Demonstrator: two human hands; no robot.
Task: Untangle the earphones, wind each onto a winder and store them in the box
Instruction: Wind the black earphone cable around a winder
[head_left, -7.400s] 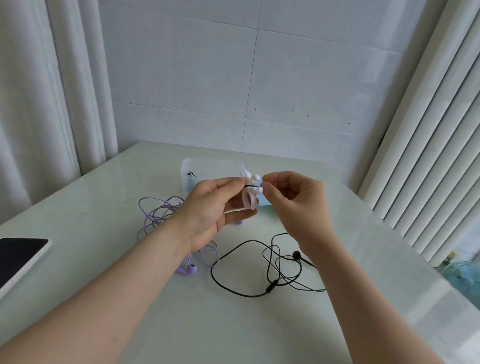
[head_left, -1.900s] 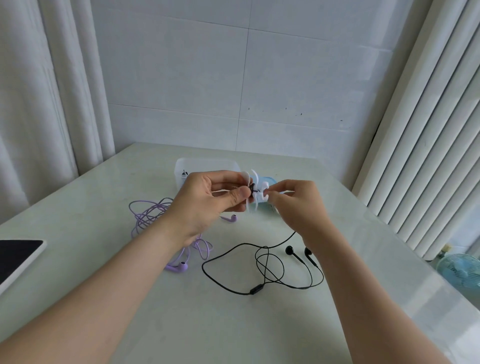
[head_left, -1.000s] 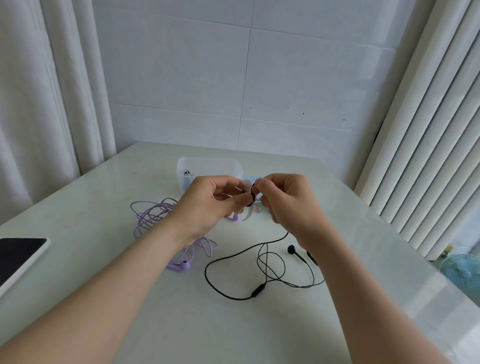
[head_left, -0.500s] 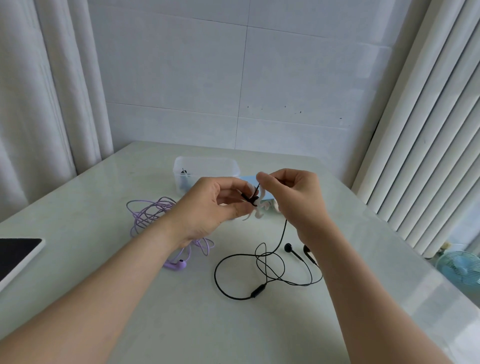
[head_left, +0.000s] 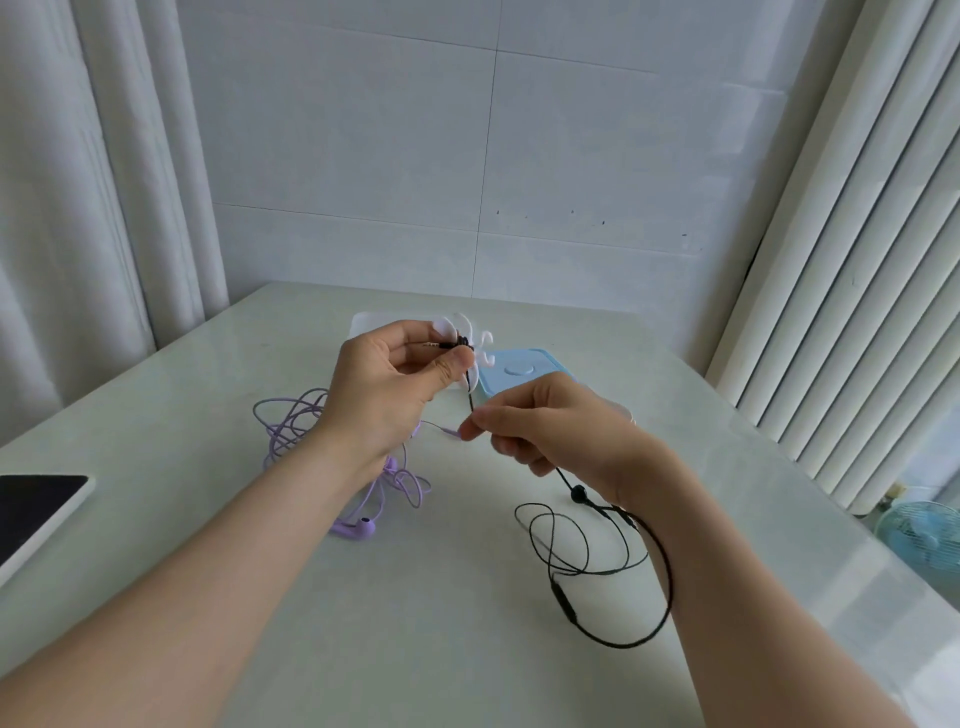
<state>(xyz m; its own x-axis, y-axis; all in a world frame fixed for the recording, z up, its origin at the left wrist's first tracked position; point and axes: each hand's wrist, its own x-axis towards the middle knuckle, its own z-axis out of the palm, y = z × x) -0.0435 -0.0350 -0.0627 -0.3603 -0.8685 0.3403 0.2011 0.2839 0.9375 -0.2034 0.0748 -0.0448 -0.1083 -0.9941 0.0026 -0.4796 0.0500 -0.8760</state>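
White winder (head_left: 477, 347) pinched by left hand (head_left: 384, 395), right hand (head_left: 550, 431) fingers (head_left: 480, 422) pinching black cable (head_left: 565, 605), box (head_left: 365, 323) contents hidden

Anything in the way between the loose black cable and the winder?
No foreign object. The black cable runs from the winder in the left hand through the right hand; its slack loops cross themselves on the table. Purple earphones lie apart, left.

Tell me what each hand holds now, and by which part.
The left hand grips the white winder near its middle, thumb pinning the plug end of the black earphones. The right hand pinches their cable just below the winder.
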